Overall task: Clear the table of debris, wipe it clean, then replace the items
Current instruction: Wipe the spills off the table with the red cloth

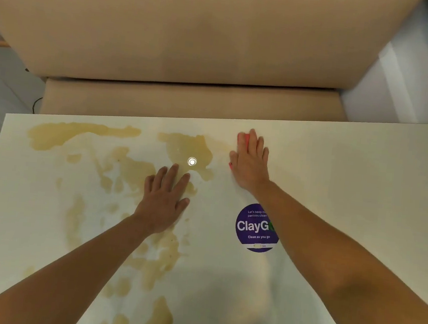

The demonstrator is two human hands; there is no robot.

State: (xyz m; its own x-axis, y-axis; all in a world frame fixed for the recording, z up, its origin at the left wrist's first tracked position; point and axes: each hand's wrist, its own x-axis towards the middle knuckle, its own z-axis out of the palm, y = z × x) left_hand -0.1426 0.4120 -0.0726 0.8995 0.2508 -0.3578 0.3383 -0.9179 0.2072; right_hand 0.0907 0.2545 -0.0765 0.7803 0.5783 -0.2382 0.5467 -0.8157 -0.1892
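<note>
Flat and nearly straight, the fingers of my right hand (250, 160) press down on a pink cloth (246, 139), most of which is hidden under the palm; only a strip shows past my fingertips at twelve o'clock and a sliver at the heel of the thumb. I am not curling round it, just bearing down with an open palm, which I judge is the way to keep the whole pad on the surface while it drags through liquid.

Fingers of my left hand (164, 201) lie spread and straight on the table (364, 163), holding nothing. That hand sits at about seven o'clock from the right one, well apart from it, and I take it to be bracing my lean as I reach toward the far edge. It rests partly on the wet patch.

The yellowish spill (183, 145) runs from the far left corner down toward me in blotches; its nearest pool lies at nine o'clock from the cloth, just beside it. To the right of my wiping hand the surface looks clean.

A round purple sticker (253, 227) sits at six o'clock from the cloth, partly under my right forearm. Beyond the table stands a beige sofa (193, 42).

Wiping seems only just started; most of the stain is left.
</note>
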